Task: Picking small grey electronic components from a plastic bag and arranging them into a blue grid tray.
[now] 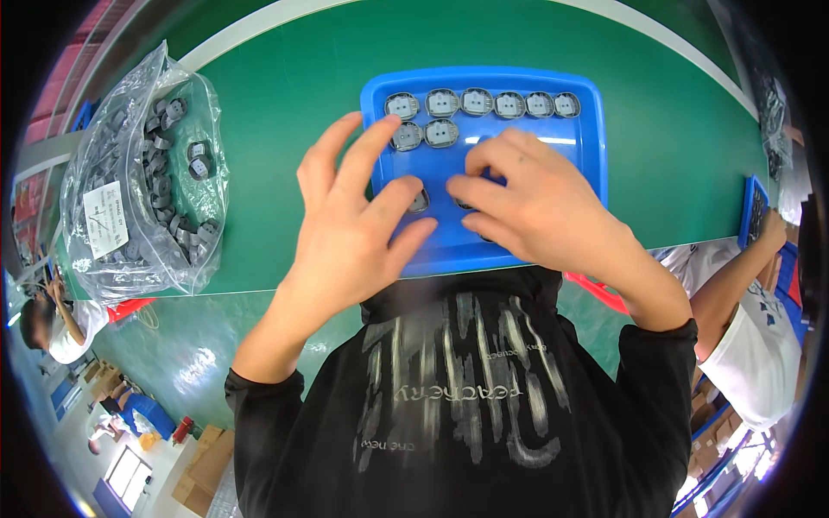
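Observation:
A blue tray (518,78) lies before me on the table. Small rounded grey plastic parts (477,101) stand in a row along its far side, with two more (441,133) behind the left end of that row. My left hand (358,211) reaches over the tray's left edge, fingers spread and open. Its index fingertip and thumb are around a grey part (420,200), partly hidden by the finger. Over the tray's middle, my right hand (540,198) has its fingers curled, closed about another grey part (464,205) that is mostly hidden. A further part lies beneath that hand.
A clear plastic bag (129,250) with a white label and many grey parts lies at the left of the green table (285,78). Two loose parts (199,160) show at its opening. At the far right another person's arm (743,276) reaches to a small blue tray (754,211).

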